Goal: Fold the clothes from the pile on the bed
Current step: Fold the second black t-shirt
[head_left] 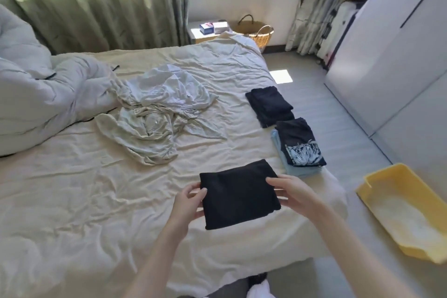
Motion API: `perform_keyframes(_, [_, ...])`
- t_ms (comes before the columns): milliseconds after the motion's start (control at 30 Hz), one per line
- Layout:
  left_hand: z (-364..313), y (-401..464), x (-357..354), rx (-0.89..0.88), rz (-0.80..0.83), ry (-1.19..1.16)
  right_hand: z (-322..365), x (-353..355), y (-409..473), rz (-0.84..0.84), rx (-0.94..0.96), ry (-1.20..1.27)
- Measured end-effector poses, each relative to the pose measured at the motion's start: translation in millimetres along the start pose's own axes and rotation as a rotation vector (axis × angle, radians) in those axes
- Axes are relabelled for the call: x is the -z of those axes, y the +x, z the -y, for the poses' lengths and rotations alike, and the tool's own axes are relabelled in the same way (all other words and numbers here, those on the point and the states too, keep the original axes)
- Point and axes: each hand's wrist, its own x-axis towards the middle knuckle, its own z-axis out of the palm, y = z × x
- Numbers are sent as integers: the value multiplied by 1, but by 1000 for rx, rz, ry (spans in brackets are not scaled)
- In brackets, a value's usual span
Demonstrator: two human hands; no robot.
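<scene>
From the head view, your left hand (pixel 187 203) and right hand (pixel 290 192) pinch the short ends of the folded black garment (pixel 239 195), fingers clamped on it. It looks soft, light and floppy; support both ends. Beyond-right of it, the printed stack (pixel 301 145) hugs the bed (pixel 72 201) edge; leftward lies open sheet.

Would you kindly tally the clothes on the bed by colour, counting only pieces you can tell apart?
Black or dark: 3, the held black garment, far dark stack, printed dark shirt
Light blue: 1, folded blue piece
Pale, unfolded: 2, white garment, grey-green garment
Total: 6
</scene>
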Motion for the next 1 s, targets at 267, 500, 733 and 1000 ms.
perform_keyframes(267, [-7,47,-134,66,129,130,-5,134,25,-137,-71,33])
perform_keyframes(500, [17,111,-288,373,152,-158,53,269,127,-223,-73,-273])
perform_keyframes(733, [31,180,-381,477,75,-413,114,327,249,-38,-39,-619])
perform_keyframes(1000, [48,243,-405,494,93,-228,106,322,354,-41,100,-787])
